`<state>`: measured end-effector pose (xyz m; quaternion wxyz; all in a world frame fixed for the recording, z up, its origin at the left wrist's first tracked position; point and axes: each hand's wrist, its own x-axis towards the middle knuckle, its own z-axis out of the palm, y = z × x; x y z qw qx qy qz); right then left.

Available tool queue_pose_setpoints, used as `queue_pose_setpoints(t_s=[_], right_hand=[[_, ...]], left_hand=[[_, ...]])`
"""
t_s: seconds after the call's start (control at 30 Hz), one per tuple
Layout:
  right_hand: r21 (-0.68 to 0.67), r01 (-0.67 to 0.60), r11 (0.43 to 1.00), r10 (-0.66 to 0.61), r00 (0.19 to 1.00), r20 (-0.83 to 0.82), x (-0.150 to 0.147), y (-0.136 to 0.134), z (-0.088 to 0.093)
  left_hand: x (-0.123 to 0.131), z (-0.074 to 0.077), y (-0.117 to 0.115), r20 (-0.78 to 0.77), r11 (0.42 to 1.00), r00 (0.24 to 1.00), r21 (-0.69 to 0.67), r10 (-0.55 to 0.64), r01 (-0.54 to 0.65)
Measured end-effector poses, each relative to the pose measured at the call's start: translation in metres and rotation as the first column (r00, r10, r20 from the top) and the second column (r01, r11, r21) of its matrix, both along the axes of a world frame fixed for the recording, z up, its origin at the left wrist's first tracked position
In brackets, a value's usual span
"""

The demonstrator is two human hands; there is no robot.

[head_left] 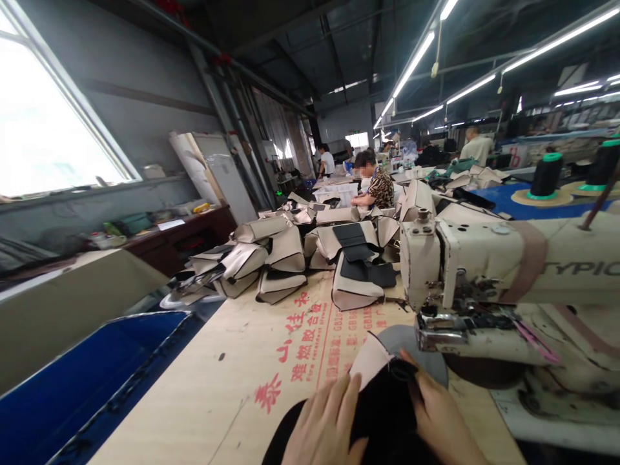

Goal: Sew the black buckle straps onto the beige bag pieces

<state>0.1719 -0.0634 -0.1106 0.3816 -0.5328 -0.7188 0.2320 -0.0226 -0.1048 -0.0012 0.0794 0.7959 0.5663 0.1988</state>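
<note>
Left hand (320, 420) flat on black fabric (387, 413), right hand (440, 413) pinching edge; sewing machine (484, 258) beside, beige pieces (285, 248) heaped beyond.

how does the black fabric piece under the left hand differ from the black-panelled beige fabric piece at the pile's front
The black fabric piece is dark across most of its surface; the black-panelled beige fabric piece is mainly pale. The left hand and right hand touch the black piece; no hand touches the beige one. Both show black.
</note>
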Motion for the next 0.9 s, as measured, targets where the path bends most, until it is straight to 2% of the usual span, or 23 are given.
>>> queue_pose_setpoints(t_s=[0.03, 0.1, 0.2, 0.27, 0.37, 0.43, 0.47, 0.6, 0.67, 0.8, 0.87, 0.9], right_hand=[[-0.023, -0.053, 0.998, 0.053, 0.999, -0.001, 0.006, 0.001, 0.011], [-0.062, -0.175, 0.983, 0.175, 0.985, 0.006, 0.025, 0.006, 0.041], [-0.132, -0.399, 0.907, 0.404, 0.914, 0.017, 0.055, 0.014, 0.081], [-0.183, -0.52, 0.834, 0.525, 0.851, -0.024, 0.067, 0.02, 0.093], [-0.211, -0.592, 0.778, 0.571, 0.806, -0.156, 0.07, 0.027, 0.084], [-0.196, -0.581, 0.79, 0.547, 0.812, -0.205, 0.069, 0.029, 0.072], [-0.186, -0.56, 0.807, 0.527, 0.826, -0.201, 0.068, 0.028, 0.067], [-0.212, -0.464, 0.86, 0.453, 0.886, -0.098, 0.073, 0.022, 0.06], [-0.238, -0.43, 0.871, 0.43, 0.901, -0.054, 0.075, 0.019, 0.062], [-0.237, -0.397, 0.887, 0.415, 0.91, 0.029, 0.074, 0.017, 0.063], [-0.247, -0.375, 0.894, 0.402, 0.913, 0.071, 0.073, 0.017, 0.061], [-0.249, -0.363, 0.898, 0.394, 0.915, 0.088, 0.072, 0.017, 0.06]], left_hand=[[0.008, 0.006, 0.013, -0.109, 0.995, 0.991, -0.061, -0.083, 0.077], [0.023, 0.017, 0.035, -0.22, 0.976, 0.96, -0.166, -0.173, 0.138], [0.034, 0.024, 0.049, -0.155, 0.954, 0.96, -0.225, -0.234, 0.197], [0.036, 0.016, 0.049, -0.05, 0.939, 0.964, -0.244, -0.26, 0.241], [0.041, -0.005, 0.049, 0.074, 0.951, 0.979, -0.235, -0.189, 0.201], [0.046, -0.017, 0.052, 0.13, 0.965, 0.977, -0.179, -0.171, 0.193], [0.049, -0.019, 0.055, 0.148, 0.965, 0.969, -0.146, -0.198, 0.22], [0.058, -0.02, 0.063, 0.206, 0.923, 0.911, -0.071, -0.357, 0.378], [0.061, -0.019, 0.063, 0.234, 0.918, 0.896, -0.03, -0.377, 0.395], [0.066, -0.023, 0.06, 0.309, 0.915, 0.861, 0.136, -0.404, 0.381], [0.066, -0.025, 0.061, 0.428, 0.939, 0.837, 0.105, -0.34, 0.327], [0.065, -0.025, 0.064, 0.51, 0.964, 0.824, 0.039, -0.245, 0.263]])
